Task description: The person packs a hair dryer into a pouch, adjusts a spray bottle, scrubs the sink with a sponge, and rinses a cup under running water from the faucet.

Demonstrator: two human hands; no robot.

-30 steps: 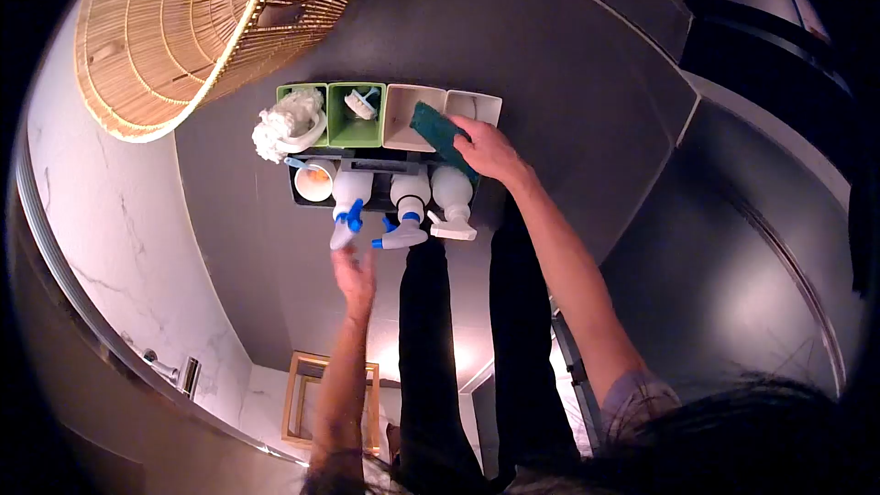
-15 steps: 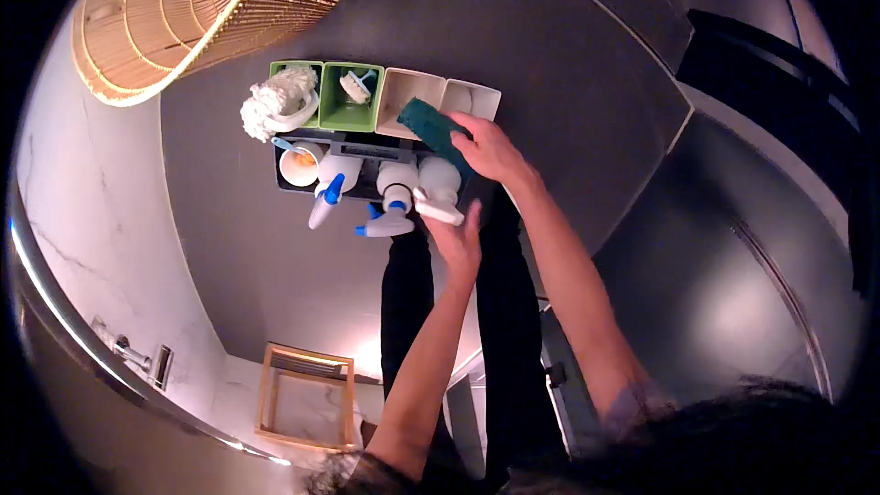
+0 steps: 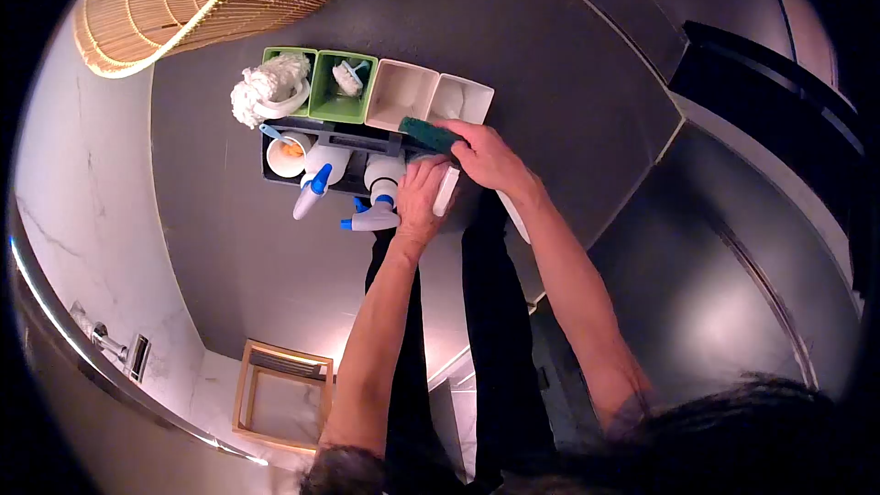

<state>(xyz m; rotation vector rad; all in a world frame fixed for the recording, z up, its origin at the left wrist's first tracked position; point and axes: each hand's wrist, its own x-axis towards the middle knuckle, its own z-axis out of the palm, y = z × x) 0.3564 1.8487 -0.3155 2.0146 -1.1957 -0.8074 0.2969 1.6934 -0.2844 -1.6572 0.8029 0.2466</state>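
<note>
A dark green scouring pad (image 3: 428,134) is pinched in my right hand (image 3: 492,160), over the front of the pink and white bins. My left hand (image 3: 423,194) wraps round a spray bottle with a white trigger head (image 3: 446,191) at the right end of a dark caddy (image 3: 357,139); the bottle's body is mostly hidden. Left of that hand stand two white spray bottles with blue-and-white heads, the nearer one (image 3: 374,214) and the farther one (image 3: 314,191). A white cup (image 3: 286,158) with something orange inside occupies the caddy's left end. A white curved edge (image 3: 515,216) shows beneath my right forearm.
Behind the caddy stand two green bins, a pink bin (image 3: 401,94) and a white bin (image 3: 466,101). A fluffy white duster (image 3: 270,87) leans out of the left green bin; a white brush (image 3: 349,79) is in the other. A wicker basket (image 3: 192,5) and wooden frame (image 3: 284,394) are nearby.
My left hand has moved from beneath the white-headed spray bottle to round it, and its head has turned. The right hand has lowered the scouring pad slightly, tilting it flatter. The whole view has shifted slightly.
</note>
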